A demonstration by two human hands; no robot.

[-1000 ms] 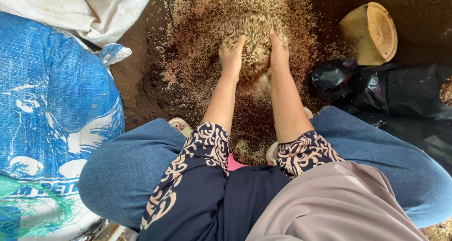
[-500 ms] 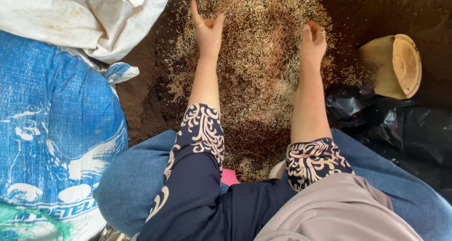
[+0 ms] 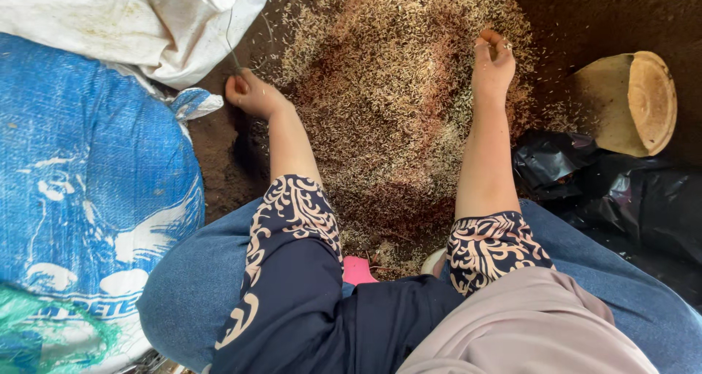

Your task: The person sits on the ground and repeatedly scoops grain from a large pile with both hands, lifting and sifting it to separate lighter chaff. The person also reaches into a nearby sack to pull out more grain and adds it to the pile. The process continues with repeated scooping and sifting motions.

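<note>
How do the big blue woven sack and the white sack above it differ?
The blue woven sack is bulging full, bright blue with white print; the white sack is crumpled, slacker and stained. The left hand rests by the white one's edge, not the blue. Both lie left of the grain pile.

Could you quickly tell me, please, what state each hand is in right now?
Left hand: curled shut at the edge of the grain pile; whether it holds anything cannot be told.
Right hand: fingers curled, resting on the grain pile.

Tan-brown grain [image 3: 395, 103] is lying by a blue sack [image 3: 88, 191], white sack [image 3: 124, 23], black bag [image 3: 621, 198], beside navy cream-patterned sleeves [image 3: 292, 220] and blue jeans [image 3: 190, 286].
</note>
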